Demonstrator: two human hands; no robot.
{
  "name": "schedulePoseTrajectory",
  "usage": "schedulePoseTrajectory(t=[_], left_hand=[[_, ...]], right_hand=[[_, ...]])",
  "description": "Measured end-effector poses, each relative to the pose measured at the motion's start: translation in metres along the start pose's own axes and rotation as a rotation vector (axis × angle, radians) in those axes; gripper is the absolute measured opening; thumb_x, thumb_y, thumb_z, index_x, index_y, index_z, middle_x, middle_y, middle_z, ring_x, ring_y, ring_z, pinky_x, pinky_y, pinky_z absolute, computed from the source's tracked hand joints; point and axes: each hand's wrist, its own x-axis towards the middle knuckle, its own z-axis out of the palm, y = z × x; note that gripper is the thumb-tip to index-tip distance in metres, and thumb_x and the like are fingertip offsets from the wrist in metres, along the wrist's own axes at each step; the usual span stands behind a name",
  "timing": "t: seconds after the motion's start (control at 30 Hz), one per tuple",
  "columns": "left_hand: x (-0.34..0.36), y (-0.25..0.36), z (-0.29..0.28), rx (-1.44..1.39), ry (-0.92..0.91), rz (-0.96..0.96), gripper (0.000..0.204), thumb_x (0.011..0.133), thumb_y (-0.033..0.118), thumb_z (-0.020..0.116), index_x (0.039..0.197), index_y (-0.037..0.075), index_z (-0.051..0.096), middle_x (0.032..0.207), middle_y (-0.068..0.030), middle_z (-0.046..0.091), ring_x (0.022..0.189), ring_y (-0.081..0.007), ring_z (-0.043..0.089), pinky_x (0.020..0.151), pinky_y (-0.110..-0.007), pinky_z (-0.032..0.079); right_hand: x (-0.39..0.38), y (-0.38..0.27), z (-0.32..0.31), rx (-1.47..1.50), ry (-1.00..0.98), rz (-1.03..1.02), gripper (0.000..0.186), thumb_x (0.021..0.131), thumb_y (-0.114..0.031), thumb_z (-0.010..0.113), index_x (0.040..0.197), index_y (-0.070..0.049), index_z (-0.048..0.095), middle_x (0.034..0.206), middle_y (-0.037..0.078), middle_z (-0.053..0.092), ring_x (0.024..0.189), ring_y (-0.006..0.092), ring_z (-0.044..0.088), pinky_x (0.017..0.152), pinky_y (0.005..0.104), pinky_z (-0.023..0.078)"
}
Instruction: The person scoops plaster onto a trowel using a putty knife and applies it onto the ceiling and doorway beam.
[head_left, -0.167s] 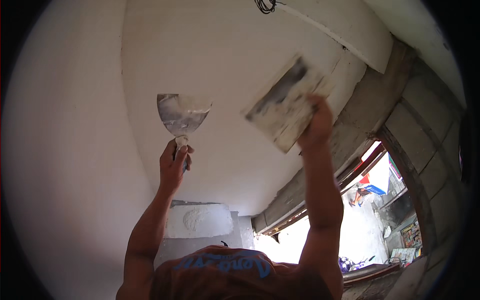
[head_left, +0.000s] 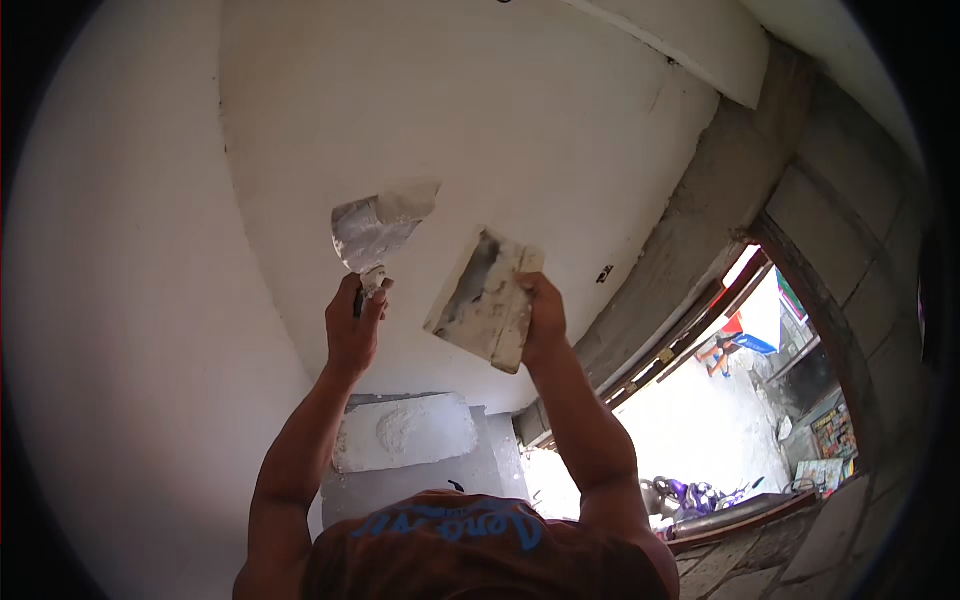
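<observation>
While our brown shirt [head_left: 480,565] fills the lower edge, both our hands are raised beyond it, each closed on a tool. Our left hand [head_left: 354,330] grips the handle of a putty knife [head_left: 375,230], its fan-shaped blade pointing upward and coated with pale smears. Our right hand [head_left: 546,315] clasps the right side of a broad rectangular trowel [head_left: 480,305], streaked pale around a darker patch. The two tools are near each other but apart; whether either touches the pale plastered surface [head_left: 480,120] behind, we cannot tell. We judge the step in hand to be managing paste between the two blades; the next move seems to call for lined-up edges and steady grips. Lower down, a mound of white paste [head_left: 401,428] lies on a pale sheet [head_left: 457,432] over a grey surface [head_left: 482,476]. Farther right, past a rough concrete strip [head_left: 715,195], a bright opening [head_left: 715,420] looks outdoors.
</observation>
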Motion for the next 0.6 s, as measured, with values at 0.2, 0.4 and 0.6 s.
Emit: schedulePoseTrajectory(t=[0.2,0.4,0.6], left_hand=[[-0.040,-0.013,-0.011,0.522,-0.247,0.385,0.048,0.085,0.006,0.067,0.132,0.003,0.058,0.095,-0.0132,0.064,0.080,-0.0264,0.062,0.074,-0.037,0.051],[-0.016,-0.016,-0.013,0.754,-0.458,0.534,0.044,0.088,0.011,0.068,0.131,0.004,0.057,0.097,-0.0130,0.064,0.086,-0.0303,0.061,0.075,-0.041,0.051],[-0.059,-0.076,-0.027,0.859,-0.517,0.463,0.037,0.094,0.017,0.063,0.126,0.000,0.058,0.095,-0.0158,0.063,0.087,-0.0332,0.061,0.075,-0.044,0.051]], right_hand=[[-0.030,0.052,0.001,0.068,0.024,0.049,0.048,0.091,-0.027,0.047,0.131,-0.001,0.051,0.116,0.017,0.063,0.104,0.0339,0.065,0.094,0.0514,0.053],[-0.070,0.002,0.012,-0.014,0.131,-0.226,0.048,0.091,-0.029,0.048,0.129,0.000,0.051,0.118,0.018,0.062,0.107,0.0341,0.063,0.096,0.0520,0.051],[-0.101,-0.134,0.081,0.091,0.014,-0.960,0.049,0.092,-0.015,0.053,0.139,-0.005,0.043,0.129,0.012,0.054,0.121,0.0287,0.054,0.106,0.0473,0.043]])
